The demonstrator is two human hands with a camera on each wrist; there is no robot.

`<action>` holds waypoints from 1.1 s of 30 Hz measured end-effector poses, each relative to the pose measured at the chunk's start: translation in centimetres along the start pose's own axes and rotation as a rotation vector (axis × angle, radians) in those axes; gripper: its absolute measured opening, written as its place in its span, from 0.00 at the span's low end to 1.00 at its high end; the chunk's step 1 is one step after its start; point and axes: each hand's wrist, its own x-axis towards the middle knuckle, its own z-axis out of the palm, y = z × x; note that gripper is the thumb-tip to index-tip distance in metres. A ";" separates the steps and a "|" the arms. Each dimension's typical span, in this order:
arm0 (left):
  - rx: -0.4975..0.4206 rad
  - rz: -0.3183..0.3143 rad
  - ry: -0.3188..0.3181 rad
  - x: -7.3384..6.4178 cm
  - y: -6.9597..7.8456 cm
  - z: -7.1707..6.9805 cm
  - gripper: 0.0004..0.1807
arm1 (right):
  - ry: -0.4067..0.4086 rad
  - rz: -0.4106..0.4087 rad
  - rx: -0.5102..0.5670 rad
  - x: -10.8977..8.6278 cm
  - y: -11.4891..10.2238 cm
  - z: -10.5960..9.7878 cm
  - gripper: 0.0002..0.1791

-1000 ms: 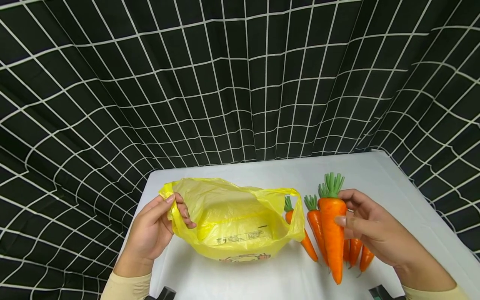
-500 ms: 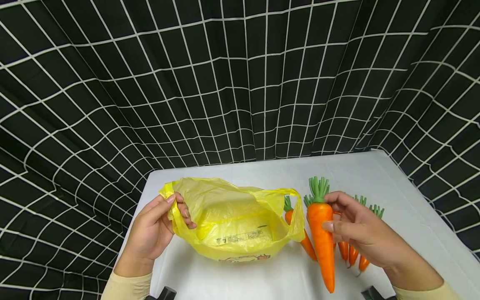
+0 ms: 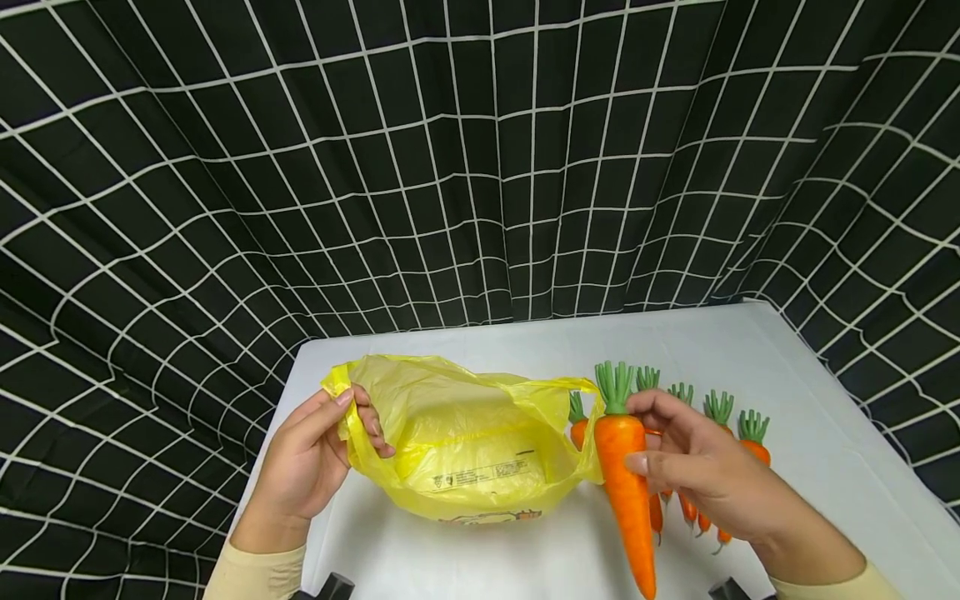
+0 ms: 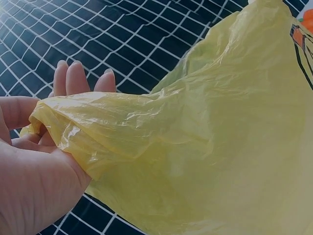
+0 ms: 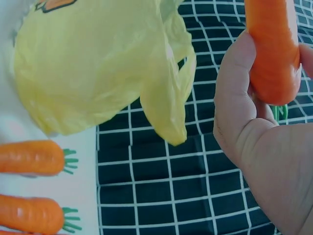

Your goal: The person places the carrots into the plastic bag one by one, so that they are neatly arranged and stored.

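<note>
A yellow plastic bag [image 3: 468, 467] stands with its mouth spread, printed text showing inside. My left hand [image 3: 315, 446] pinches the bag's left handle between thumb and fingers; in the left wrist view the bunched plastic [image 4: 107, 127] runs through that hand. With thumb and fingers my right hand [image 3: 693, 462] holds a large orange carrot [image 3: 626, 500], green stub top up and tip down. The carrot overlaps the bag's right handle in the head view. In the right wrist view, the held carrot [image 5: 274, 54] is up beside the bag, apart from it.
Several more carrots [image 3: 756, 450] lie in a row on the white table [image 3: 810, 375], partly hidden behind the right hand. One carrot [image 3: 577, 433] lies behind the bag's right handle. A black curtain with a white grid [image 3: 450, 167] surrounds the table at the back and sides.
My right hand has moved left with the carrot, from over the row of carrots to the bag's right handle. The left hand and the bag have hardly moved.
</note>
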 end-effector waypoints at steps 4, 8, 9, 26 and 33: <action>0.006 0.005 -0.001 0.0 0.0 0.0 0.14 | -0.028 0.010 0.005 0.1 0.0 0.6 0.24; 0.001 0.003 0.004 -0.1 0.0 0.0 0.14 | -0.078 0.003 0.032 0.5 0.1 1.4 0.24; -0.001 0.002 0.004 -0.1 0.0 0.0 0.14 | -0.094 -0.002 0.038 0.6 0.1 1.6 0.23; -0.014 0.003 -0.005 -0.3 0.0 0.0 0.14 | -0.240 0.036 0.077 2.3 0.0 5.7 0.24; -0.006 -0.003 0.003 -0.4 -0.1 0.1 0.14 | -0.269 0.025 0.057 2.9 -1.0 6.1 0.26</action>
